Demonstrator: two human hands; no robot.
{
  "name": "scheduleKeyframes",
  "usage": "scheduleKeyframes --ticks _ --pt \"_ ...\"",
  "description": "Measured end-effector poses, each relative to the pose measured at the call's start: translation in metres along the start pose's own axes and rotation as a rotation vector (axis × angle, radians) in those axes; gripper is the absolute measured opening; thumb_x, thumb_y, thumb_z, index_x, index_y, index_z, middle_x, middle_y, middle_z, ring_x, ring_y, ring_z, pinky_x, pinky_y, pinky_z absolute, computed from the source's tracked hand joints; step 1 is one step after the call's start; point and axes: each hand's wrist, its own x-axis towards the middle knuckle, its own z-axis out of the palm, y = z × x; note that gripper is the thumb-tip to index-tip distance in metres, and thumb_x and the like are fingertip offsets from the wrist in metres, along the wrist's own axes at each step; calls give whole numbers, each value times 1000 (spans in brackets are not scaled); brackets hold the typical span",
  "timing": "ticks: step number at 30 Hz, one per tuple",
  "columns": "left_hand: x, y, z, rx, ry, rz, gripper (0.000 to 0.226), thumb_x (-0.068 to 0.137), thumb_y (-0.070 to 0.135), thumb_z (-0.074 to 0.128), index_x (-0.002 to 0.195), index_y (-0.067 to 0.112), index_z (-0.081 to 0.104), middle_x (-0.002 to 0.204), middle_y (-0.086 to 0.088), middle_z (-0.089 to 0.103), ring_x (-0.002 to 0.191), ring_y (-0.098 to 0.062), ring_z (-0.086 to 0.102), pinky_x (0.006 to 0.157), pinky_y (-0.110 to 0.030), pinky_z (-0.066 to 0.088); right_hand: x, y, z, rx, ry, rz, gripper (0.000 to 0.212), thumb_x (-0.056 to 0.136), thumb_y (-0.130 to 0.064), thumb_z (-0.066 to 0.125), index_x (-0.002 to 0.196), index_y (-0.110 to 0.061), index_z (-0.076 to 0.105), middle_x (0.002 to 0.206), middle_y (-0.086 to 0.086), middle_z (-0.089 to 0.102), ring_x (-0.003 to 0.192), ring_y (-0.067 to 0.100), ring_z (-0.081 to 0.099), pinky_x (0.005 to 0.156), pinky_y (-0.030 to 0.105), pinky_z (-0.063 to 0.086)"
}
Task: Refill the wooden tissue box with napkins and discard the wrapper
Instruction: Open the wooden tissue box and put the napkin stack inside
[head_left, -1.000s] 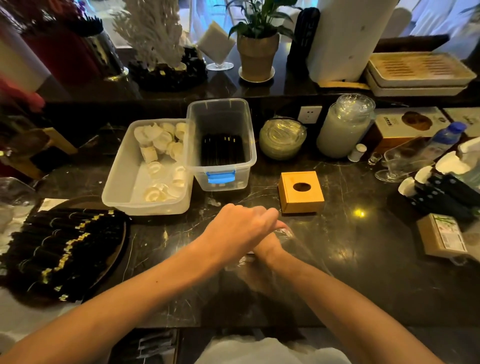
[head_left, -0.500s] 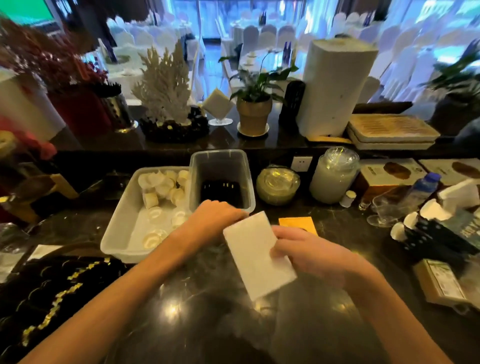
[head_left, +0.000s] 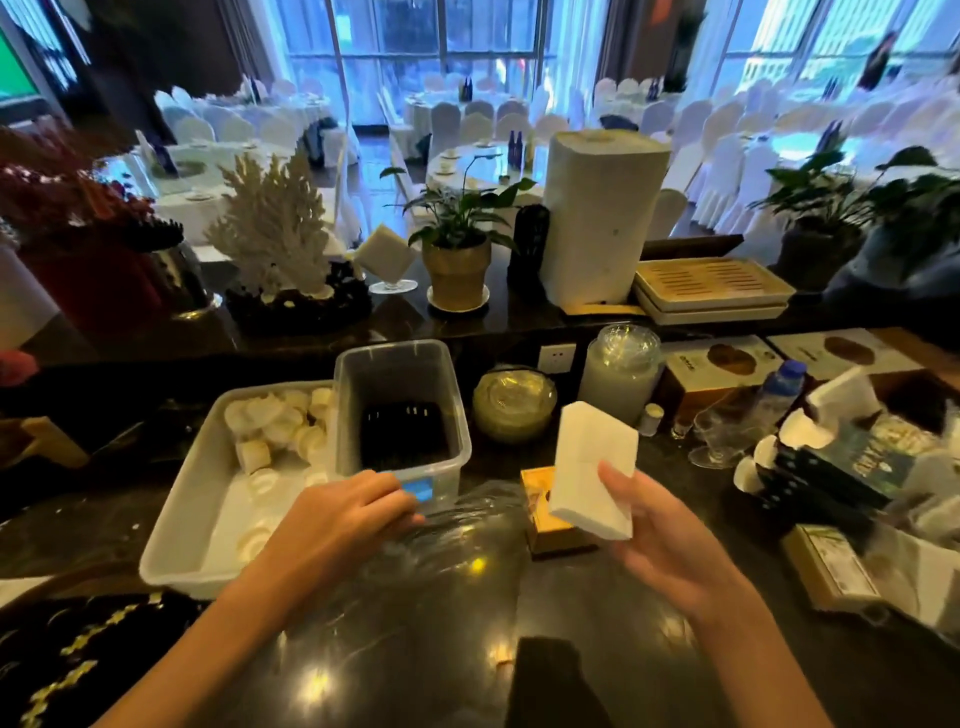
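My right hand (head_left: 657, 540) holds a white stack of napkins (head_left: 592, 470) upright above the counter. Behind the stack, partly hidden by it, sits the small wooden tissue box (head_left: 540, 512). My left hand (head_left: 340, 519) pinches the clear plastic wrapper (head_left: 457, 540), which trails crumpled over the dark marble counter between both hands.
A white tray of small rolls (head_left: 208, 514) and a clear tub with a blue latch (head_left: 400, 415) stand beyond my left hand. Glass jars (head_left: 618, 374), a water bottle (head_left: 776, 389), glasses and boxes crowd the right. Black gold-trimmed items (head_left: 78, 654) lie at the near left.
The view tilted up. My hands have parted: the right lifted the napkin stack clear to the right, while the left pulled the wrapper off to the left.
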Motion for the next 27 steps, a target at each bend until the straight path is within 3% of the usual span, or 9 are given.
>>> scheduleKeyframes --ticks 5,8,12,16,19,22,25,27 --pt "-43 54 25 -63 -257 39 28 96 40 46 87 29 69 83 10 68 72 -8 64 59 -22 52 8 9 -86 -289 123 131 42 81 -25 67 122 -27 56 111 6 74 101 26 72 73 35 60" --pt "-63 83 54 -94 -391 -38 39 100 41 31 85 29 66 87 13 66 81 -6 63 72 -18 51 24 32 -143 -373 206 253 53 80 -23 67 130 -20 51 118 11 69 109 29 66 81 38 56" --pt "-93 105 107 -336 -568 -216 27 99 34 39 98 15 58 122 0 56 119 -16 50 101 -26 40 48 61 -213 -441 266 374 45 94 -13 58 137 -10 46 123 14 64 110 29 63 84 40 56" --pt "-118 122 154 -430 -658 -312 22 97 27 45 101 11 58 135 -2 50 126 -15 43 108 -27 35 65 85 -256 -697 302 424 50 93 -12 61 138 -2 43 131 21 58 115 34 59 99 50 49" --pt "-140 134 183 -384 -738 -379 19 87 26 50 102 17 56 132 1 50 122 -11 40 111 -32 32 68 104 -269 -839 416 435 52 92 -12 63 137 0 40 133 22 55 111 32 58 88 39 48" --pt "-147 147 203 -294 -895 -448 45 70 28 48 113 20 53 133 2 49 128 -15 40 120 -40 15 70 114 -274 -995 435 404 53 93 -18 63 137 0 38 134 21 55 118 35 55 95 42 44" --pt "-143 153 217 -263 -801 -566 52 65 23 57 116 19 53 127 -4 56 121 -25 49 109 -42 37 72 120 -278 -1145 459 338 63 91 -29 65 140 1 39 139 23 50 126 38 49 103 44 40" --pt "-133 152 223 -239 -778 -694 64 74 24 54 137 18 44 151 -8 38 139 -33 31 115 -54 26 70 121 -280 -1250 495 353 72 91 -42 60 146 -4 34 145 23 40 133 40 40 110 48 35"
